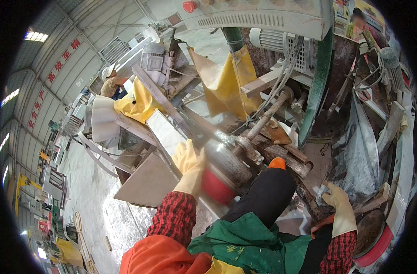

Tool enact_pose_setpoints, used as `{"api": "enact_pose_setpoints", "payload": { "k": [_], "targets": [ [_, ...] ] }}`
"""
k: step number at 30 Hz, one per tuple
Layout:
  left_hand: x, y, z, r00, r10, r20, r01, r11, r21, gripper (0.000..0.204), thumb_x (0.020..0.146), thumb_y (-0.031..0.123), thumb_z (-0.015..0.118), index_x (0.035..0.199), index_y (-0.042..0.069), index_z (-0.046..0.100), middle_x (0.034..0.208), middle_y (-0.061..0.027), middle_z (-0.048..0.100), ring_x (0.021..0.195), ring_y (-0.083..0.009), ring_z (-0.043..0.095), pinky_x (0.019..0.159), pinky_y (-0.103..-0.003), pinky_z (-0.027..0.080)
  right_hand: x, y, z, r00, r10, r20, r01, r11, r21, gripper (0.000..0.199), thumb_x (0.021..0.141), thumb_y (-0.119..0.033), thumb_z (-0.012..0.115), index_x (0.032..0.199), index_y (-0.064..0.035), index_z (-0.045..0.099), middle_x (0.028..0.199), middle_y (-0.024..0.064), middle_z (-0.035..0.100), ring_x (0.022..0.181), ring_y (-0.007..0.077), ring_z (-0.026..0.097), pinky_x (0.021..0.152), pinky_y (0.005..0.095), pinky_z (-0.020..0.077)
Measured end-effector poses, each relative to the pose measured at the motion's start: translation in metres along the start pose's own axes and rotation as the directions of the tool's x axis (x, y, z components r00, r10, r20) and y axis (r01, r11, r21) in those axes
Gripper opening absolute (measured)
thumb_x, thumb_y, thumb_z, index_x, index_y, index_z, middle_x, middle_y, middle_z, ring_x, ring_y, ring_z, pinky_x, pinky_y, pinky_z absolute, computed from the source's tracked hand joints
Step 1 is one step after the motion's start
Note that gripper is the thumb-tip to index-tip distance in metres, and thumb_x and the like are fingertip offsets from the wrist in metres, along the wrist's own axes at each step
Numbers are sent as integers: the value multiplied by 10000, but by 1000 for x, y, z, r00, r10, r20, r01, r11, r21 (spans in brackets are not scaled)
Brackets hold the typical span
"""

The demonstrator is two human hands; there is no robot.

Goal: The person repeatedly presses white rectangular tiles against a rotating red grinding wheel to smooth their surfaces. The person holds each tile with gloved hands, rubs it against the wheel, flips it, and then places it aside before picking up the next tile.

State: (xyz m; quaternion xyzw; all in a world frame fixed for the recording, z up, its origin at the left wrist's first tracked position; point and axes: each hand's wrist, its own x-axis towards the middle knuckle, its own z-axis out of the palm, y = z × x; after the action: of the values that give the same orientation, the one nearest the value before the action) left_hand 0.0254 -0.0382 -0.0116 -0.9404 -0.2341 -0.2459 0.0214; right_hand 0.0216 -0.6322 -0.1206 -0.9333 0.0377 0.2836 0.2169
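Fingers of left hand (189, 160), yellow-gloved, together, flat against grey drum (226, 160) with red rim, frame centre. Right hand (337, 199), lower right, fingers slightly spread on wet debris. Judgement: keep palm flat, sleeve clear of shaft (263, 119).

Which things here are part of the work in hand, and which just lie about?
In hand: left hand on stone slab; grinding drum; right hand on wet machine bed.
Lying about: yellow sheet; wooden blocks; red-rimmed disc.
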Motion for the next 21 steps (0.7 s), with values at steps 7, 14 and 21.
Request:
{"api": "enact_pose_setpoints", "payload": {
  "k": [7,14,21],
  "targets": [
    [-2,0,-5,999,-10,53,11,1000,-13,546,905,492,681,1306,128,610,1254,-150,571,1259,-330,509,1005,-491,360,-16,-25,-13,1000,10,10,-10,998,-54,640,938,-245,674,1556,-201,515,1342,203,700,1207,341,681,1021,409,532],
    [-7,-3,1,999,33,-10,-34,999,-16,534,907,468,674,1298,107,632,1270,-157,574,1253,-336,510,997,-496,358,-36,-47,-29,1000,-12,6,12,996,-90,647,933,-229,674,1558,-180,514,1346,221,696,1227,369,677,1016,437,539],
    [-15,2,0,998,49,-48,-50,999,-10,524,911,452,672,1302,103,648,1266,-164,577,1238,-334,520,1003,-495,358,-36,-46,-29,999,38,24,-35,994,-108,649,943,-388,668,1563,-312,492,1392,139,687,1282,357,643,1086,468,514]
  ]
}}
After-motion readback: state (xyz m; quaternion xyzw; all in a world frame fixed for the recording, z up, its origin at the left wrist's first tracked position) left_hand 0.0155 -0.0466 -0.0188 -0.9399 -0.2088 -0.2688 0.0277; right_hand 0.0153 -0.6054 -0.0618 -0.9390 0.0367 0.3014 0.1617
